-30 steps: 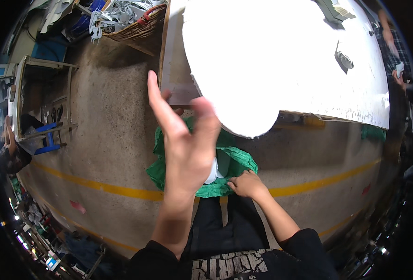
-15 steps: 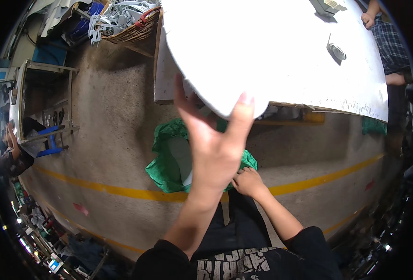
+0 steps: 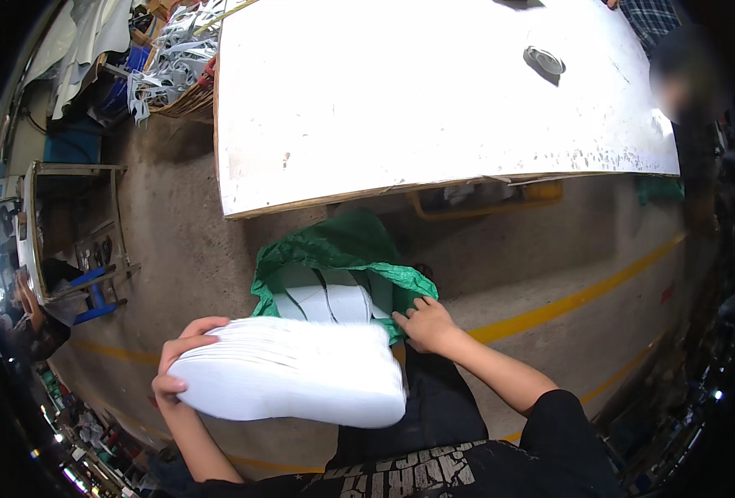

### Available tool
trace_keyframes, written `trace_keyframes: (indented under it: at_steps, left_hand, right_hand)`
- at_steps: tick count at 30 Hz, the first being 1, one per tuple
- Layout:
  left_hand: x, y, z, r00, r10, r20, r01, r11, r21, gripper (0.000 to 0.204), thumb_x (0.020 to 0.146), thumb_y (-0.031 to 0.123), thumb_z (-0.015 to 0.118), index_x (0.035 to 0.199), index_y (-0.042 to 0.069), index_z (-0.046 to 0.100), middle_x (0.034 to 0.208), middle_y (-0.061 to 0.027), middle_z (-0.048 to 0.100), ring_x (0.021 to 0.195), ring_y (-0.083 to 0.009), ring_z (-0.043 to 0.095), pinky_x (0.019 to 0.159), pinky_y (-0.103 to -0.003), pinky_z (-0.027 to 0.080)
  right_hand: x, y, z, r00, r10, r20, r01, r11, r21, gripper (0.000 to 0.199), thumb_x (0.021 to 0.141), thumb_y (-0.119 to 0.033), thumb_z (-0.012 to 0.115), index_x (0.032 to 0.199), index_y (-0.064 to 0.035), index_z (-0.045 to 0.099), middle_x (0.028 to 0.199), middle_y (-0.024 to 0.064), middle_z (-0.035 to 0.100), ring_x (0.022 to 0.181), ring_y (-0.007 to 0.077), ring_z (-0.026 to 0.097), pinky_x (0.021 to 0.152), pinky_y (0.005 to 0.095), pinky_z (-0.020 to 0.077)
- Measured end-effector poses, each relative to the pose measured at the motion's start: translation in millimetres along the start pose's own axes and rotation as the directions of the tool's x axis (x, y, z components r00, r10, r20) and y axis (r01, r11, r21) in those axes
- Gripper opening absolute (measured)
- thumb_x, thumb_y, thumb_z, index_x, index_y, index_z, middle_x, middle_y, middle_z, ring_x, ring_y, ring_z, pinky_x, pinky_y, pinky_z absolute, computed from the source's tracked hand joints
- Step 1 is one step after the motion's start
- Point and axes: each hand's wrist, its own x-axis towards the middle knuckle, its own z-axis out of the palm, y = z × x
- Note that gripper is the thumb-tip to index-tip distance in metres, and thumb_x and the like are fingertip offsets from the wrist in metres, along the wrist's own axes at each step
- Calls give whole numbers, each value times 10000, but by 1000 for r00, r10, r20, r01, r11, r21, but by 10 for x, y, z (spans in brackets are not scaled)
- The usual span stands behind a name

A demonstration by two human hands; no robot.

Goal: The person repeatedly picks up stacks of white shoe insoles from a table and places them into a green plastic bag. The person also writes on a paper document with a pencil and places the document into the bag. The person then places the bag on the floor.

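So the left hand (image 3: 170, 378) has a thick stack of white sheets (image 3: 301, 369), gripped by its left end. Fingers wrap over the upper edge and around the rounded tip, closed only as far as the thickness of the stack lets them. The rest of it sticks out to the right with no other hand under it, in front of the person's dark trousers (image 3: 450, 394) and just on the near side of a green sack (image 3: 326, 236).

The look of it: long, rounded at the left, a bit narrower through the middle, kinda like a shoe sole. Bright white, smooth broad face toward the lower side, and along the upper left you can see loads of thin layers fanned slightly apart, like page edges. The right end is blunter, with a ragged, blurry outline, so I can't make out separate layers there.

Right hand (image 3: 428, 325) is at the sack's right rim, thumb and fingers pinched closed on the crinkly green material. The mouth gapes open, and inside sit more white bundles (image 3: 334, 299), with dark gaps between them.

Past the sack there's a white table (image 3: 434, 108) with scuffed patches near its edge and 1 small pale coil (image 3: 546, 60) on top.
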Motion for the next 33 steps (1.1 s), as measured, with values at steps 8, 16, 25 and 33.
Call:
trace_keyframes:
  at_steps: [8, 16, 25, 33]
  left_hand:
    - [1173, -485, -112, 881, -418, 222, 210, 765, 609, 676, 478, 251, 869, 1132, 88, 821, 1325, -187, 687, 1218, -351, 634, 1064, -464, 488]
    - [1856, -1105, -163, 745, -667, 5, 647, 724, 239, 854, 468, 222, 808, 1268, -60, 712, 1243, -230, 712, 1179, -382, 652, 1096, -406, 471]
    - [2622, -1117, 165, 632, -644, 430, 88, 611, 787, 759, 626, 306, 827, 1363, 172, 701, 1419, -124, 658, 1317, -342, 586, 1153, -437, 430]
    - [2673, -1399, 476, 641, -660, 392, 38, 537, 843, 721, 629, 339, 777, 1332, 194, 714, 1413, -95, 655, 1320, -331, 574, 1183, -424, 400]
  right_hand:
    - [-195, 60, 162, 976, -219, -21, 204, 937, -284, 205, 844, -207, 620, 857, -156, 818, 938, 42, 735, 1089, 250, 623, 1212, 490, 321]
    - [-325, 46, 179, 854, -242, -461, 67, 929, -364, 281, 837, -152, 592, 940, -35, 827, 1154, 136, 734, 1247, 329, 599, 1265, 617, 238]
    - [-482, 239, -7, 964, -51, 260, 95, 983, -159, 222, 885, -151, 616, 950, -135, 828, 1060, 53, 711, 1189, 249, 605, 1203, 800, 92]
    - [28, 723, 229, 748, 509, -427, -43, 679, 733, 512, 853, -317, 758, 1285, -63, 658, 1291, 179, 646, 1273, 382, 565, 1078, 525, 451]
